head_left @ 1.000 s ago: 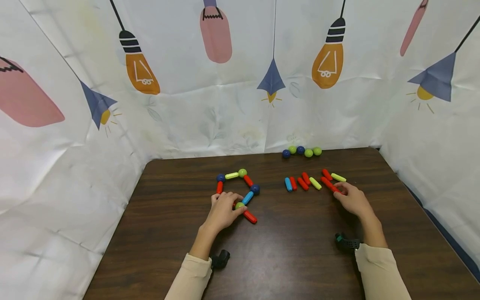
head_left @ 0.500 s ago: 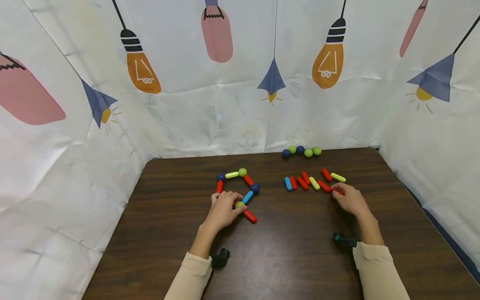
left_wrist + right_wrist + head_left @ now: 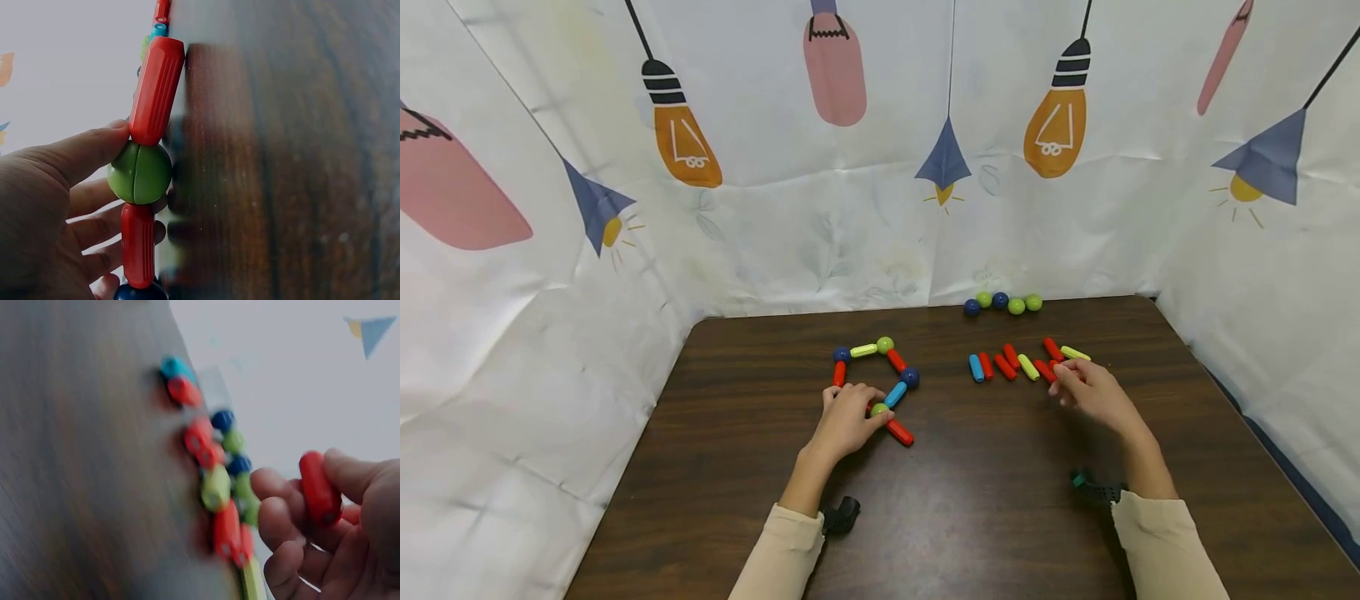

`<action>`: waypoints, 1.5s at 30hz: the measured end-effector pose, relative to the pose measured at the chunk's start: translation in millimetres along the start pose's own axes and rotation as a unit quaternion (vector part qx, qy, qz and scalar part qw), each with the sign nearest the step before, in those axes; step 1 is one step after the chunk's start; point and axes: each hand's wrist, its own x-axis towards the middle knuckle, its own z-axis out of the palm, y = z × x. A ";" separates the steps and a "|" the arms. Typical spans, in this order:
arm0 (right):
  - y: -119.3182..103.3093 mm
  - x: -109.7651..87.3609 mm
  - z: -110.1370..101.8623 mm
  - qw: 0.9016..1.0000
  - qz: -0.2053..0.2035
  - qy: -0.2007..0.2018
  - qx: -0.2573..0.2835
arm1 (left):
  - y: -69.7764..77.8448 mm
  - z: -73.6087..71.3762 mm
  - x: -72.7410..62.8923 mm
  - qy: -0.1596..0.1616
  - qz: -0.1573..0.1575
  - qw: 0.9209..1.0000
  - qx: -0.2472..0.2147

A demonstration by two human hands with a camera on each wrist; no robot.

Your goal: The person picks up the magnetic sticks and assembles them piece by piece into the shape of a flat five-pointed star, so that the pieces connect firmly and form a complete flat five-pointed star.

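On the left of the table, a ring of magnetic sticks and balls lies flat, with yellow-green (image 3: pixel 863 351), red (image 3: pixel 897 361) and blue (image 3: pixel 896 395) sticks between balls. My left hand (image 3: pixel 847 421) holds it at a green ball (image 3: pixel 139 173), thumb in front and fingers behind. One red stick (image 3: pixel 900 432) juts outward from that ball; another red stick (image 3: pixel 137 245) runs from it to a dark blue ball (image 3: pixel 140 292). My right hand (image 3: pixel 1101 400) pinches a single red stick (image 3: pixel 320 489) between thumb and fingers, raised off the table beside the loose sticks.
Loose sticks, among them a blue one (image 3: pixel 976 367), a yellow-green one (image 3: pixel 1028 367) and several red ones, lie on the right. Behind them stand several blue and green balls (image 3: pixel 1017 306) near the table's (image 3: pixel 970 500) far edge, by a printed cloth (image 3: pixel 865 233).
My right hand has separated the red stick from another red one and lifted it, moving slightly left. The left hand stays on the ring.
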 end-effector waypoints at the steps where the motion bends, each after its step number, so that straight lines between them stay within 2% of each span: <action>1: -4.0 0.0 5.2 1.000 -0.009 -0.014 0.006 | -0.3 -0.4 0.0 -0.002 0.000 1.000 0.001; 6: -21.6 1.2 40.7 0.995 -0.050 -0.080 0.025 | -1.0 -4.1 -1.3 -0.007 0.002 1.000 0.001; 10: -36.9 1.0 66.7 0.987 -0.079 -0.136 0.041 | -1.1 -7.1 -2.9 -0.009 0.005 1.000 -0.004; 15: -55.8 3.5 88.1 0.978 -0.083 -0.183 0.060 | -1.9 -8.7 -3.9 -0.013 0.011 1.000 -0.007; 22: -74.3 18.0 116.2 0.987 -0.066 -0.148 0.010 | -6.6 -9.0 -3.3 -0.013 0.017 1.000 -0.013; 32: -93.8 31.7 153.1 0.992 -0.055 -0.114 -0.020 | -10.8 -10.5 -3.4 -0.012 0.024 0.999 -0.019; 38: -103.4 36.1 163.4 0.995 -0.031 -0.085 -0.035 | -12.0 -11.5 -4.1 -0.016 0.026 0.999 -0.021; 45: -105.2 38.5 166.1 0.996 -0.018 -0.077 -0.037 | -11.5 -12.1 -3.7 -0.020 0.026 0.999 -0.026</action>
